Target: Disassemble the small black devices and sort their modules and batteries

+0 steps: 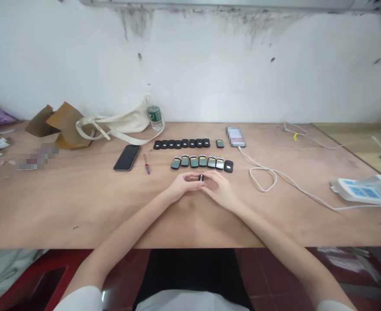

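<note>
Between the fingertips of both hands is a small black key fob (201, 177), turned on its edge and partly covered by fingers. My left hand (183, 186) grips it from one side and my right hand (221, 188) from the other, both with curled fingers. Just beyond my hands lies a row of opened fob halves (194, 161) with green or silvery insides, and a closed black fob (228, 166) sits at its right end. Farther back several black fobs (178, 144) with pale oval badges stand side by side, and one opened fob (220, 143) lies to their right.
A screwdriver (146, 164) and a dark phone (127, 157) lie left of the fobs. Behind them are a water bottle (154, 114), a cream bag (128, 122) and brown paper (67, 123). Rightward, a white cable (294, 183) runs from another phone (236, 136) toward a plastic package (365, 190).
</note>
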`<state>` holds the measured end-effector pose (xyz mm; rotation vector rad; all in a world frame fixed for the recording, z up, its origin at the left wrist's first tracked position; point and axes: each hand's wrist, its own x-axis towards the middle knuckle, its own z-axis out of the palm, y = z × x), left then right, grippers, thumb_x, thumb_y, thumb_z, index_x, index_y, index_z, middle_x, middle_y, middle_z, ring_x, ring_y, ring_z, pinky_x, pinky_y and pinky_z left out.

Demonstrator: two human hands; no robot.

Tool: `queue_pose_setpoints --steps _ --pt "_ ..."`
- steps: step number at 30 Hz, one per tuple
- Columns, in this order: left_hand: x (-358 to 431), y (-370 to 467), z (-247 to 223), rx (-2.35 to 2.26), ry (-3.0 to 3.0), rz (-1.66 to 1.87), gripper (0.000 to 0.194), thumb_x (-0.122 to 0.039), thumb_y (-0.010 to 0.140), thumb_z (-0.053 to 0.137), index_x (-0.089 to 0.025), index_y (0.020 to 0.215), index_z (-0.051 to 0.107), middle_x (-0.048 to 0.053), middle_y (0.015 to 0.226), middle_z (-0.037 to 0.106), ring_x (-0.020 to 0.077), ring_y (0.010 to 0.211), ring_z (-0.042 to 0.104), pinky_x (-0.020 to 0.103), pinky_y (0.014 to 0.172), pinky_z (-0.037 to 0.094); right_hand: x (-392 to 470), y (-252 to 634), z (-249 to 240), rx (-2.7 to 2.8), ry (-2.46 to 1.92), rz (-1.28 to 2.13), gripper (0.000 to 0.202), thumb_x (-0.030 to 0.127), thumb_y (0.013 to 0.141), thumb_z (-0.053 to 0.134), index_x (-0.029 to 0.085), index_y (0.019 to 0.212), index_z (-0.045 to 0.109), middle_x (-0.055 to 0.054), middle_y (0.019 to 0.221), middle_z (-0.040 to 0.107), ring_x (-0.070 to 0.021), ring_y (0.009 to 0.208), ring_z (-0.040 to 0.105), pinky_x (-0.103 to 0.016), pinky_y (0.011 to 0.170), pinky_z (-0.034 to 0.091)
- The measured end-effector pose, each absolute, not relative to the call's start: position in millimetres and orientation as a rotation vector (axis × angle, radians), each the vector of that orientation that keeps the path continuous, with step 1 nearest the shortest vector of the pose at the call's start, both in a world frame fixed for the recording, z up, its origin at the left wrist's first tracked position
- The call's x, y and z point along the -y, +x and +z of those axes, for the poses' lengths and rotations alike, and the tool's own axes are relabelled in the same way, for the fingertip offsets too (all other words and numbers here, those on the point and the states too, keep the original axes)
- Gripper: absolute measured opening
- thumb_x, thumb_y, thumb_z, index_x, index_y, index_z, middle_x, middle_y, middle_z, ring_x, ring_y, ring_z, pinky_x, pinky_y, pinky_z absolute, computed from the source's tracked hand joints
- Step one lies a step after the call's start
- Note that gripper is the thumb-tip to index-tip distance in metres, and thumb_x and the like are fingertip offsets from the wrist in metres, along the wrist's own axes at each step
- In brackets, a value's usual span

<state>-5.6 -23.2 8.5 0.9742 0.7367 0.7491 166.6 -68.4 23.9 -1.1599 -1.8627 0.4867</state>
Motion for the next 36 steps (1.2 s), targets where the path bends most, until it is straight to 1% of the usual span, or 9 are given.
queue_pose_setpoints --steps 6,10,14,18,22,26,32,34,36 --pt "25 -6 7 -0.723 1.009 0.756 0.035 -0.028 0.056 0.083 -0.012 0.082 0.067 0.004 0.077 0.069 0.0161 0.072 0.066 0.032 0.075 0.055 76 161 26 1.855 -1.169 0.441 0.023 0.023 0.080 0.062 0.024 0.103 0.059 -0.006 0.099 0.063 -0.0215 0.095 0.060 -0.038 0.084 0.051" --pt "20 -9 8 -0.711 0.950 0.783 0.036 -0.032 0.054 0.082 -0.011 0.079 0.066 0.004 0.075 0.068 0.0174 0.071 0.066 0.031 0.070 0.055 81 162 32 1.777 -1.172 0.470 0.022 0.026 0.081 0.063 0.024 0.103 0.059 -0.006 0.099 0.064 -0.0217 0.095 0.060 -0.039 0.085 0.051" --pt "16 -9 10 -0.772 0.867 0.896 0.035 -0.034 0.057 0.080 -0.010 0.079 0.068 0.005 0.076 0.068 0.0161 0.071 0.065 0.031 0.074 0.055 79 167 33 1.691 -1.203 0.471 0.024 0.031 0.081 0.063 0.023 0.104 0.059 -0.007 0.100 0.064 -0.0221 0.093 0.061 -0.040 0.084 0.052" --pt "18 1 8 -0.872 0.853 0.879 0.032 -0.038 0.062 0.076 -0.009 0.070 0.067 0.004 0.069 0.066 0.0151 0.070 0.062 0.035 0.076 0.056 72 165 21 1.691 -1.235 0.522 0.025 0.035 0.081 0.064 0.022 0.101 0.060 -0.007 0.097 0.064 -0.0223 0.092 0.061 -0.039 0.084 0.052" --pt "18 7 9 -0.903 0.759 0.899 0.023 -0.031 0.068 0.073 -0.010 0.067 0.064 0.002 0.067 0.062 0.0122 0.072 0.060 0.037 0.085 0.055 64 161 6 1.605 -1.245 0.681 0.027 0.039 0.080 0.064 0.021 0.100 0.059 -0.007 0.096 0.063 -0.0215 0.089 0.062 -0.039 0.082 0.053" --pt "15 2 10 -0.919 0.709 0.918 0.018 -0.025 0.074 0.068 -0.011 0.066 0.061 -0.001 0.062 0.057 0.0092 0.067 0.058 0.039 0.089 0.053 59 162 1 1.550 -1.243 0.770 0.033 0.043 0.079 0.064 0.022 0.102 0.058 -0.007 0.095 0.063 -0.0214 0.086 0.062 -0.039 0.080 0.054" --pt "13 -5 14 -0.977 0.683 0.914 0.012 -0.019 0.078 0.064 -0.009 0.073 0.064 0.005 0.074 0.064 0.0129 0.071 0.063 0.038 0.084 0.057 53 174 5 1.633 -1.346 0.601 0.034 0.043 0.081 0.062 0.022 0.107 0.060 -0.007 0.091 0.059 -0.0202 0.076 0.058 -0.038 0.071 0.053" --pt "13 -6 15 -0.984 0.668 0.913 0.010 -0.018 0.078 0.064 -0.009 0.074 0.064 0.005 0.074 0.064 0.0128 0.071 0.064 0.038 0.084 0.057 50 178 3 1.690 -1.384 0.521 0.033 0.041 0.081 0.061 0.021 0.108 0.060 -0.008 0.093 0.057 -0.0210 0.077 0.057 -0.039 0.069 0.053" --pt "13 -6 16 -0.988 0.661 0.915 0.010 -0.017 0.079 0.063 -0.009 0.072 0.063 0.005 0.072 0.064 0.0118 0.069 0.063 0.039 0.085 0.056 49 180 1 1.756 -1.388 0.432 0.032 0.038 0.082 0.060 0.021 0.110 0.060 -0.010 0.095 0.056 -0.0232 0.082 0.057 -0.042 0.073 0.053"
